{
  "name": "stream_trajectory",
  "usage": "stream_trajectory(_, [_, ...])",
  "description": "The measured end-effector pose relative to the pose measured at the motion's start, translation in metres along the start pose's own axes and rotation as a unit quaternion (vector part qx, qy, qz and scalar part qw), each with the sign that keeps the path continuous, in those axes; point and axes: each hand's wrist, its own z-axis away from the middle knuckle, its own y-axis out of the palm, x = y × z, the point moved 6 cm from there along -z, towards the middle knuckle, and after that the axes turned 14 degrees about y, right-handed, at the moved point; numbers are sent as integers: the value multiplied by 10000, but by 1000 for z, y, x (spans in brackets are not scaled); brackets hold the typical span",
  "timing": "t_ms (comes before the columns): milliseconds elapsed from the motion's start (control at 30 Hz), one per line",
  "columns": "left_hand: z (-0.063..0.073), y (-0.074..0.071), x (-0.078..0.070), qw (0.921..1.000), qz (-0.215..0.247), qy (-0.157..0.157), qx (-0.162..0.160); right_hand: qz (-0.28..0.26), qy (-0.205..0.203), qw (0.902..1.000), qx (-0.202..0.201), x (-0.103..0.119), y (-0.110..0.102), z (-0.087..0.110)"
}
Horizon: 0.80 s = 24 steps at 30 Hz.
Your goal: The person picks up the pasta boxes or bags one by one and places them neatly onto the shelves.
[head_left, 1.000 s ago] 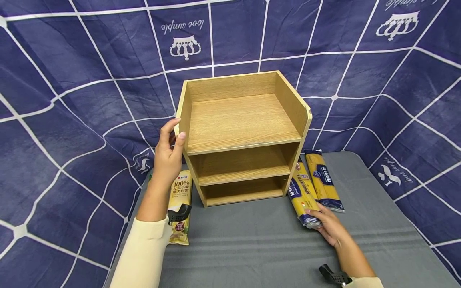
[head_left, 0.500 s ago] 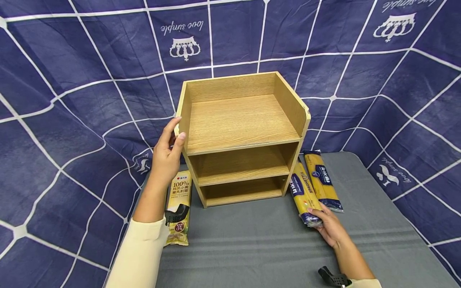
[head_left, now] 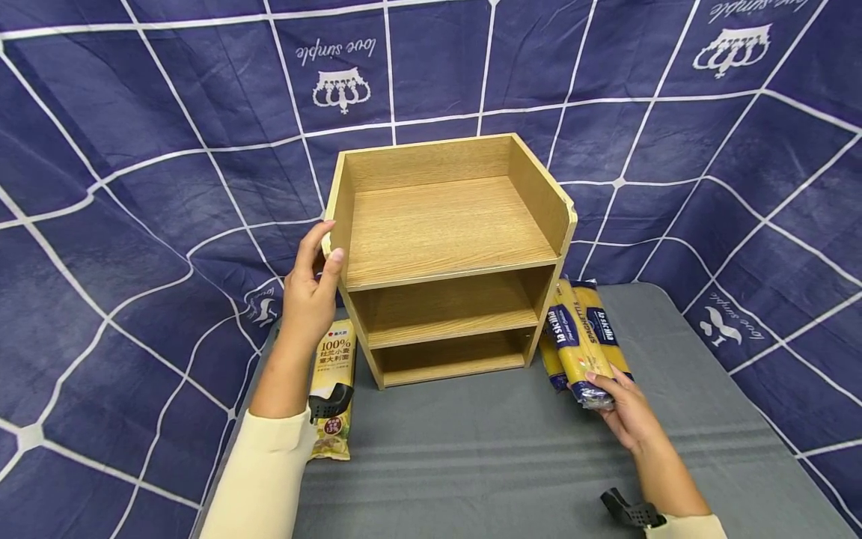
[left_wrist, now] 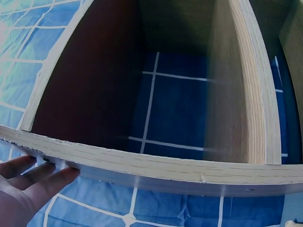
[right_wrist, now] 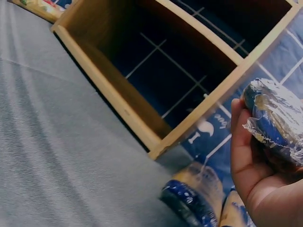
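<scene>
My left hand (head_left: 310,299) holds the left side panel of a small wooden shelf (head_left: 431,232), with the thumb near its front edge. In the left wrist view, several fingertips touch the panel's outer face; the thumb is out of sight. On the right, my right hand (head_left: 629,412) grips the near end of a yellow and blue spaghetti pack (head_left: 579,344). The right wrist view shows this pack's crinkled clear end (right_wrist: 277,118) raised above the table. Below it lie a second spaghetti pack (head_left: 554,367), mostly covered, and a third spaghetti pack (head_left: 609,337) to the right.
A yellow pasta pack (head_left: 337,359) with Chinese lettering lies left of the shelf, partly behind the left forearm. Grey cloth (head_left: 458,449) covers the table. A blue curtain with white lines (head_left: 431,67) hangs behind and along both sides.
My right hand has raised the held spaghetti pack and moved it slightly right, revealing another pack beneath it. My left hand stays on the shelf.
</scene>
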Motion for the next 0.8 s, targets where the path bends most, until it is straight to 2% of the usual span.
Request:
stream_trajectory(167, [0,-2,-18,10000,31,27,27,-142,-225,9996,42,11,3,1])
stream_trajectory(467, [1,0,13,9999,70,93,-29,-361,-421,9984,51,25,10,-1])
stream_trajectory(600, [1,0,14,10000,66,20,8,-407,-583,9974,144,30,12,-2])
stream_trajectory(800, [0,-1,13,9998,44,179,28,-415,-652,9968,198,36,15,-2])
